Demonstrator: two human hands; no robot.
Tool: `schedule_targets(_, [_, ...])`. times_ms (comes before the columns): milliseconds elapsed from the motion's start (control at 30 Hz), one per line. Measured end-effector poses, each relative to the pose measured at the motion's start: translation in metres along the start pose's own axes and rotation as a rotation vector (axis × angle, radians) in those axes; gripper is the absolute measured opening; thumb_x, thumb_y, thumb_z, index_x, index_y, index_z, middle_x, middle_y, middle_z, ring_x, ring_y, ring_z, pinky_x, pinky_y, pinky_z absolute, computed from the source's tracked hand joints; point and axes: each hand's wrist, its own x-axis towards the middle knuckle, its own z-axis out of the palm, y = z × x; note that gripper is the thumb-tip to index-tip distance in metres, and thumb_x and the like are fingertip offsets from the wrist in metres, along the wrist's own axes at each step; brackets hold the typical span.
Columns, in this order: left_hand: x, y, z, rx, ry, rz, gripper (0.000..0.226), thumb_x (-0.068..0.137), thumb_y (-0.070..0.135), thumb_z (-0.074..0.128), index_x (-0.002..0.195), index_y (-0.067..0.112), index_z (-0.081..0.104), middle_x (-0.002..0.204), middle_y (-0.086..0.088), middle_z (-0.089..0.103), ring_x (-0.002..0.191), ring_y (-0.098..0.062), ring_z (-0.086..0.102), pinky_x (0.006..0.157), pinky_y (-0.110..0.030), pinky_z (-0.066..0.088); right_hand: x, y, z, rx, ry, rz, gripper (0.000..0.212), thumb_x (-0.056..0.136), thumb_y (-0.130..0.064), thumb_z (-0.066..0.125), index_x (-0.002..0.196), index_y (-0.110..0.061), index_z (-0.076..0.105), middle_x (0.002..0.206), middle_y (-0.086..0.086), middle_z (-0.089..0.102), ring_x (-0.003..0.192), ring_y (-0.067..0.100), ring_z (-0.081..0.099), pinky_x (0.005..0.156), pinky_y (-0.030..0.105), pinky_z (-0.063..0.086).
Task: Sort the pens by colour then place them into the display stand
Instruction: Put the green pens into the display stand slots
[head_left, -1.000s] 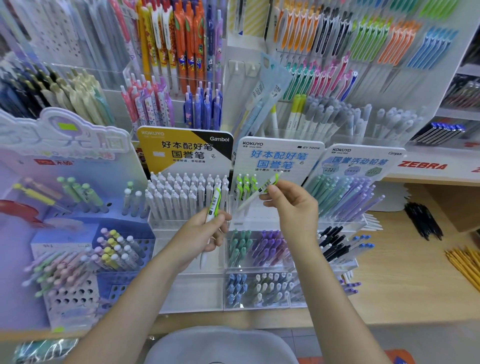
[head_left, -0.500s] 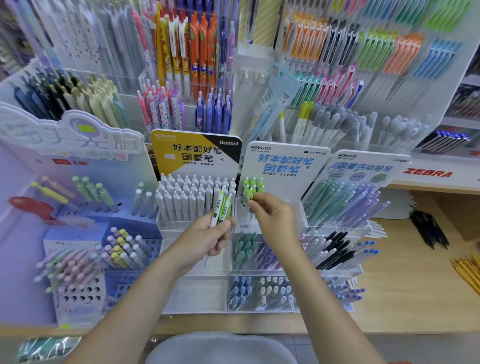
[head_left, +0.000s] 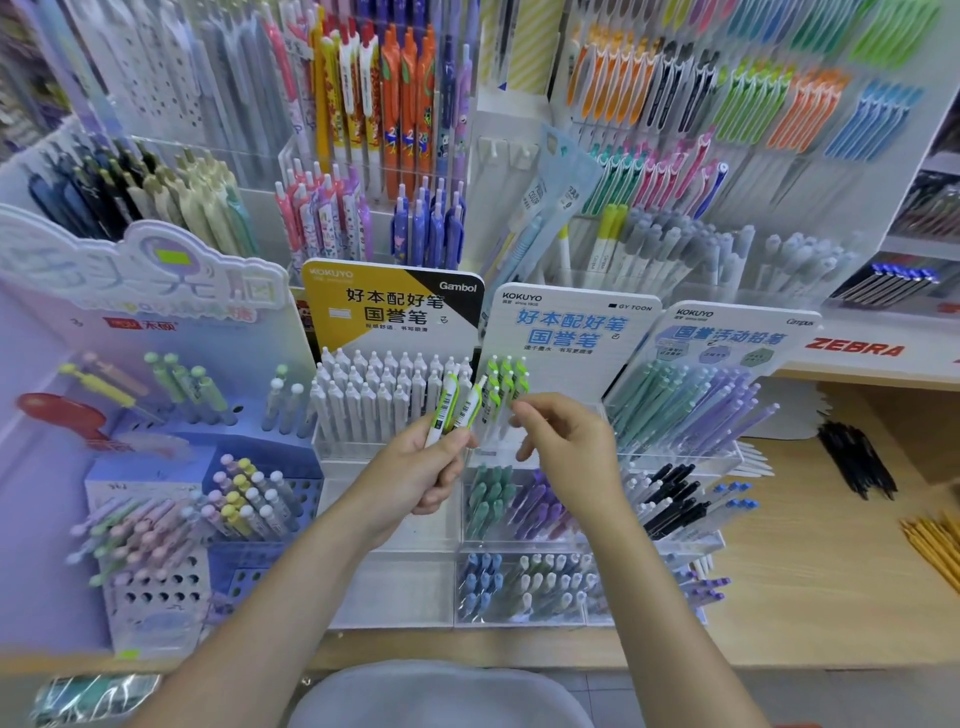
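Note:
My left hand (head_left: 418, 475) grips two white pens with green clips (head_left: 454, 408), their tops pointing up and barcode labels facing me. Just to their right, several matching green-clip pens (head_left: 505, 382) stand in the clear display stand (head_left: 545, 447) under the white KOKUYO card. My right hand (head_left: 563, 441) hovers in front of that row with fingers loosely curled and nothing in them. A block of white pens (head_left: 379, 397) fills the stand to the left, behind my left hand.
Lower clear trays hold green and purple pens (head_left: 514, 501), blue and white pens (head_left: 519, 579) and black pens (head_left: 675, 501). A purple holed rack (head_left: 156, 545) stands at left. Pastel pencils (head_left: 691, 405) are at right, loose black pens (head_left: 857, 460) and yellow pencils (head_left: 935, 551) on the wooden counter.
My right hand set its green-clip pen into the stand's green row and drew back holding nothing. My left hand rose slightly with its pens.

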Motion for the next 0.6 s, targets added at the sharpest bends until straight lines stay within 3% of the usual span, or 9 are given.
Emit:
schedule_targets(100, [0.004, 0.000, 0.010, 0.030, -0.032, 0.014, 0.022, 0.104, 0.026, 0.048, 0.107, 0.006, 0.058, 0.061, 0.000, 0.045, 0.042, -0.011, 0.030, 0.042, -0.021, 0.020, -0.006, -0.012, -0.004, 0.142, -0.121, 0.037, 0.010, 0.091, -0.018, 0.068, 0.096, -0.012, 0.074, 0.072, 0.008, 0.070, 0.050, 0.007, 0.057, 0.050, 0.018, 0.043])
schedule_targets(200, [0.006, -0.001, 0.017, 0.058, -0.046, 0.025, 0.023, 0.104, 0.027, 0.048, 0.109, 0.009, 0.061, 0.059, -0.002, 0.046, 0.041, -0.012, 0.030, 0.042, -0.021, 0.021, -0.007, -0.014, -0.006, 0.167, -0.116, 0.067, 0.010, 0.091, -0.017, 0.069, 0.093, -0.010, 0.074, 0.068, 0.009, 0.067, 0.047, 0.005, 0.053, 0.049, 0.019, 0.042])
schedule_targets(400, [0.012, -0.003, 0.019, 0.045, -0.047, 0.008, 0.019, 0.101, 0.029, 0.053, 0.109, 0.016, 0.065, 0.058, -0.001, 0.043, 0.042, -0.011, 0.026, 0.042, -0.019, 0.020, -0.009, -0.012, -0.009, 0.217, -0.126, 0.088, 0.009, 0.090, -0.015, 0.070, 0.092, -0.007, 0.070, 0.062, -0.005, 0.066, 0.052, 0.004, 0.057, 0.050, 0.020, 0.044])
schedule_targets(500, [0.013, -0.004, 0.021, 0.054, -0.040, 0.007, 0.023, 0.101, 0.032, 0.053, 0.111, 0.015, 0.065, 0.058, 0.000, 0.044, 0.042, -0.011, 0.027, 0.043, -0.019, 0.020, -0.008, -0.014, -0.010, 0.270, -0.083, 0.071, 0.003, 0.092, -0.011, 0.067, 0.091, -0.009, 0.067, 0.065, -0.003, 0.067, 0.055, 0.007, 0.060, 0.053, 0.022, 0.046])
schedule_targets(600, [0.014, -0.005, 0.019, 0.046, 0.002, -0.009, 0.024, 0.102, 0.034, 0.050, 0.104, 0.014, 0.061, 0.060, -0.002, 0.045, 0.040, -0.010, 0.027, 0.041, -0.018, 0.020, -0.004, -0.015, -0.018, 0.386, 0.043, 0.004, 0.002, 0.095, -0.007, 0.061, 0.095, -0.009, 0.062, 0.075, 0.004, 0.070, 0.068, 0.021, 0.070, 0.059, 0.030, 0.054])
